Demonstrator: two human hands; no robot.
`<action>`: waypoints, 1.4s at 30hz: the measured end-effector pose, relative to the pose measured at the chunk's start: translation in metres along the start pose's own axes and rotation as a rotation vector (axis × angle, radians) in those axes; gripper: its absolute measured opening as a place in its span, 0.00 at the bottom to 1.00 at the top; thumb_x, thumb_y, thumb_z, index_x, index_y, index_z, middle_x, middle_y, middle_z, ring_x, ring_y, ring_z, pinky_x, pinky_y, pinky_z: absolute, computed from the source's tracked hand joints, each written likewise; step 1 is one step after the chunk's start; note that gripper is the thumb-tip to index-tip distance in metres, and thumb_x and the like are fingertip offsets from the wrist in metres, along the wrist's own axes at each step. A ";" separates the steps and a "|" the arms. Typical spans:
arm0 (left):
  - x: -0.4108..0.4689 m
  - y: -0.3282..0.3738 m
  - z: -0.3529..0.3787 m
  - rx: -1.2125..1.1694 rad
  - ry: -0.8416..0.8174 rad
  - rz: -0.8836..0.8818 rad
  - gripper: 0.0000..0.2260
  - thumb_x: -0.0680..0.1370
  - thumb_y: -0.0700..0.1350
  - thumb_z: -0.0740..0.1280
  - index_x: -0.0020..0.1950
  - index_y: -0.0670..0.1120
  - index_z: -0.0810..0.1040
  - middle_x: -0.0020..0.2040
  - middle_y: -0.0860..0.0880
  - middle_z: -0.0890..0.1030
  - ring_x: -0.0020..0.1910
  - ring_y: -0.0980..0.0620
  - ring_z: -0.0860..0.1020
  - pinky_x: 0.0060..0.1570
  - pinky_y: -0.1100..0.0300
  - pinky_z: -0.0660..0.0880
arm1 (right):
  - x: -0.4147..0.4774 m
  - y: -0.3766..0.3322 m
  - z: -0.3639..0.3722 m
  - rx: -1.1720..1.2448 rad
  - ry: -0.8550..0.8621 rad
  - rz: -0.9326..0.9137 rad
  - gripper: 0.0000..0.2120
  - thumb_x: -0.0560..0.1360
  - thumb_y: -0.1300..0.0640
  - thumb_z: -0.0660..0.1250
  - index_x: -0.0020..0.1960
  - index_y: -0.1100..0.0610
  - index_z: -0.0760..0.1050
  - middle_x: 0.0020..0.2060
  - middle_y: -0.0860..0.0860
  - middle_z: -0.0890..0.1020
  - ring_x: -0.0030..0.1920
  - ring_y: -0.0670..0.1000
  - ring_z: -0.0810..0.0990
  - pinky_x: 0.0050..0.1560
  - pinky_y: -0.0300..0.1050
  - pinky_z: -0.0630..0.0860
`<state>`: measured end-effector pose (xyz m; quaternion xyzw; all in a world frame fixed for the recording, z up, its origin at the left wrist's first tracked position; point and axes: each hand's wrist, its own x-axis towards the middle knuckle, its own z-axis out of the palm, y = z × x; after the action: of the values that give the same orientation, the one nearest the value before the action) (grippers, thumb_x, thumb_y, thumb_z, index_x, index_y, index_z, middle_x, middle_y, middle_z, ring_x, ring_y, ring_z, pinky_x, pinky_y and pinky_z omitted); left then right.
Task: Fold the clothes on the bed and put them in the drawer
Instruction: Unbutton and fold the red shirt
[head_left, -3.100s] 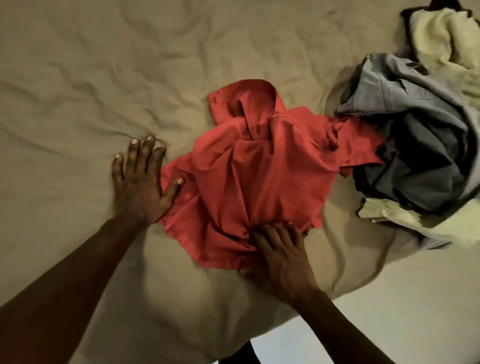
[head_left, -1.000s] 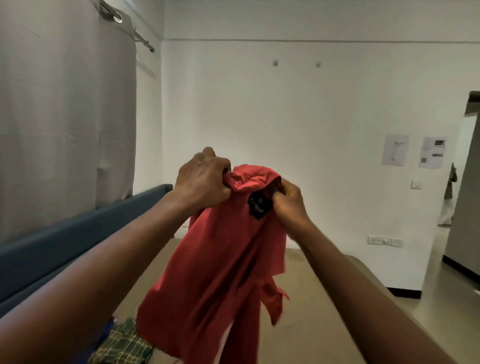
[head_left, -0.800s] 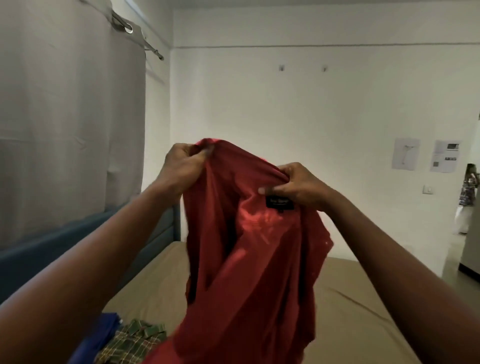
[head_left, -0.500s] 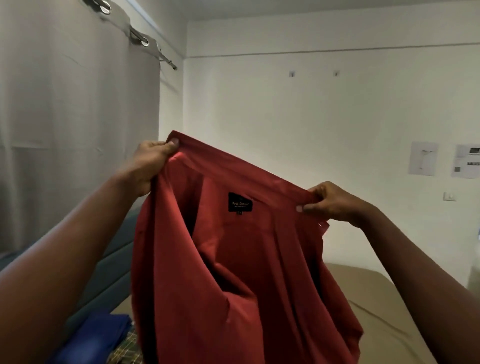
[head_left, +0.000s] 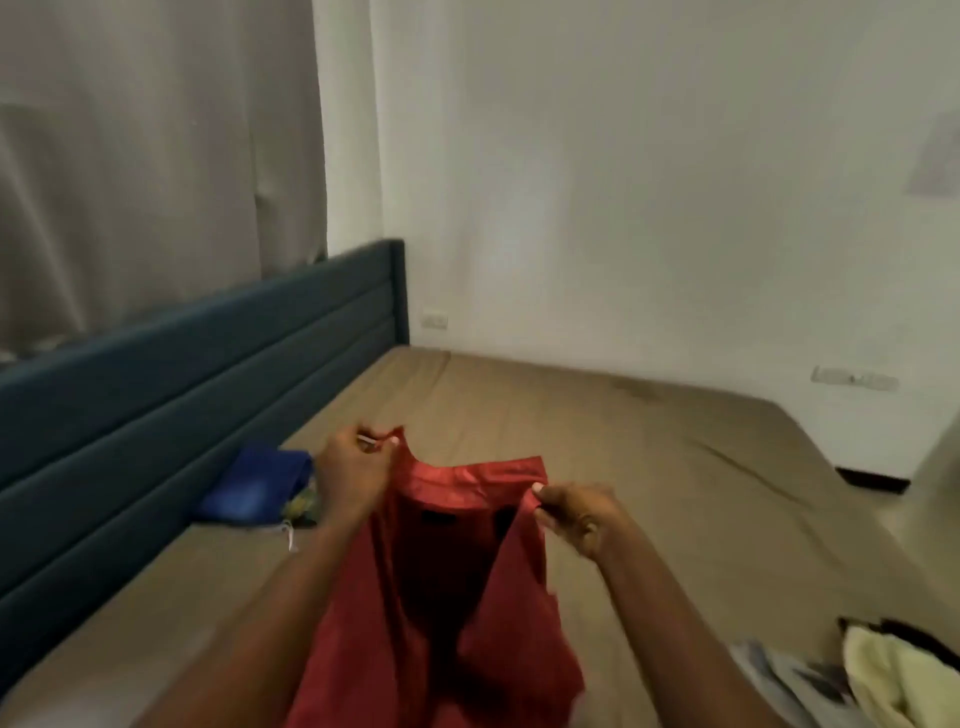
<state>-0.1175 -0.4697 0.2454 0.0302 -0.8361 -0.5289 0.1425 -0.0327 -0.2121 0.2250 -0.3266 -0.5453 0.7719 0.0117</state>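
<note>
Over tan bed sheet (head_left: 623, 441) | soft red shirt (head_left: 441, 613) lower than before | left grip (head_left: 353, 478), right grip (head_left: 576, 514) pinching its collar

Hands, two: left hand (head_left: 348, 475), right hand (head_left: 576, 514). Clothes, four: red shirt (head_left: 441, 623), blue cloth (head_left: 254, 491), yellow cloth (head_left: 893, 675), grey cloth (head_left: 795, 680). Also one bed (head_left: 623, 441), one headboard (head_left: 182, 374), one curtain (head_left: 156, 156), two sockets (head_left: 434, 320) (head_left: 854, 378).

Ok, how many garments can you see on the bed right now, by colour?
Red shirt: 1
Blue garment: 1
Green-yellow garment, mostly hidden: 1
Grey garment: 1
Pale yellow garment: 1
Total: 5
</note>
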 end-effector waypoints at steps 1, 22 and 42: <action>-0.028 -0.026 0.013 0.015 -0.053 0.024 0.08 0.72 0.47 0.78 0.41 0.50 0.79 0.36 0.52 0.84 0.39 0.49 0.83 0.40 0.54 0.76 | 0.005 0.041 0.007 0.100 -0.001 0.085 0.07 0.74 0.74 0.70 0.41 0.66 0.77 0.28 0.55 0.81 0.30 0.49 0.81 0.26 0.41 0.80; -0.135 -0.170 -0.008 0.053 -0.237 -0.210 0.05 0.71 0.50 0.78 0.41 0.52 0.84 0.34 0.56 0.84 0.35 0.56 0.83 0.41 0.52 0.81 | -0.037 0.236 0.092 0.337 0.027 0.356 0.09 0.80 0.66 0.68 0.40 0.63 0.76 0.28 0.54 0.79 0.25 0.46 0.79 0.28 0.38 0.80; -0.093 -0.200 -0.030 -0.017 -0.627 -0.136 0.08 0.73 0.38 0.77 0.46 0.51 0.88 0.41 0.57 0.87 0.42 0.62 0.84 0.50 0.59 0.82 | -0.043 0.255 0.149 0.278 0.200 0.214 0.13 0.77 0.77 0.65 0.39 0.63 0.74 0.35 0.56 0.82 0.37 0.51 0.83 0.39 0.41 0.84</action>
<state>-0.0404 -0.5652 0.0599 -0.0795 -0.8309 -0.5277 -0.1573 0.0102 -0.4557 0.0585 -0.4530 -0.3916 0.8004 0.0287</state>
